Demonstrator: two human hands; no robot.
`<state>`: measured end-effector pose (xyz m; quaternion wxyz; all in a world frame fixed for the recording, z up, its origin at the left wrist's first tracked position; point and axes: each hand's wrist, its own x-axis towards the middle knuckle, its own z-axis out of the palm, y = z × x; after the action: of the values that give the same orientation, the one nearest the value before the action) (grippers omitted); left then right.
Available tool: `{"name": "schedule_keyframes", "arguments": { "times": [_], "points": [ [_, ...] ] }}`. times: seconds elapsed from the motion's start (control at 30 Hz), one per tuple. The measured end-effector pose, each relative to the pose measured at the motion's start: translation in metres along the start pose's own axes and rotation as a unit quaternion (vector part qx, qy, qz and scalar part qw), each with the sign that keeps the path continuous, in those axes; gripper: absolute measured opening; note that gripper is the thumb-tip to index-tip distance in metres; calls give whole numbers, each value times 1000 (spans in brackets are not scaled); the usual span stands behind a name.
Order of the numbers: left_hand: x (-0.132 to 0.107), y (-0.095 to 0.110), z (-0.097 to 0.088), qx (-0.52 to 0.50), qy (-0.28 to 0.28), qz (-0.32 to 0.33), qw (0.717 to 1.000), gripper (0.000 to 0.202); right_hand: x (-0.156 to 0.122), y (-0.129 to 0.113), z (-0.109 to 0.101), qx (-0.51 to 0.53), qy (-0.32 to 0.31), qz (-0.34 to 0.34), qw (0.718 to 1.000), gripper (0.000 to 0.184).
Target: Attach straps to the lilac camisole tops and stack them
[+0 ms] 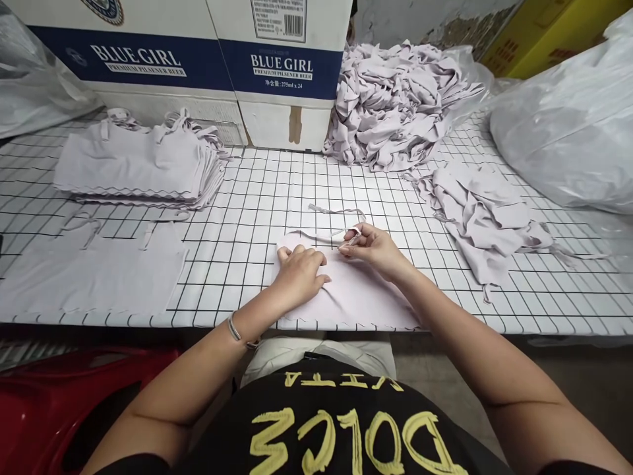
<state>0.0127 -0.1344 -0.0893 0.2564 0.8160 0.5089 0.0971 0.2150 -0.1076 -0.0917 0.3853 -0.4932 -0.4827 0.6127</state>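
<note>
At frame centre, the right hand has its fingers clamped on a strap of the lilac camisole top, partly hidden beneath the left hand, fingers apart, undersides unseen.

Beer carton: "BLUE GIRL" and "PREMIUM PILSENER BEER", printed twice on its blue band, left and right; under right one, "净含量:275ml x 24". Above band, on same carton, barcode label and round emblem, small letters not readable. Right of carton, yellow package, red characters unclear. Nearer than carton, black shirt: "DOLCE" and "VITA" in yellow, upside down.
</note>
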Motion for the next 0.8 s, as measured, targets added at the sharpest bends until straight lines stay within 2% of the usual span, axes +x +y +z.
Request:
{"name": "schedule_keyframes", "arguments": {
  "times": [0.07,0.3,0.57,0.8],
  "points": [
    [1,-1,1,-24,1,-22,999,12,-4,-1,2,-24,-18,-16,999,39],
    [1,1,-5,-120,13,-57,991,16,-12,-2,14,-94,-64,-64,991,30],
    [1,2,-5,-126,19,-50,991,20,-13,2,12,-182,-93,-95,974,19],
    [1,1,-7,-119,17,-45,992,22,-13,2,12,-192,-94,-100,972,17]
  ]
}}
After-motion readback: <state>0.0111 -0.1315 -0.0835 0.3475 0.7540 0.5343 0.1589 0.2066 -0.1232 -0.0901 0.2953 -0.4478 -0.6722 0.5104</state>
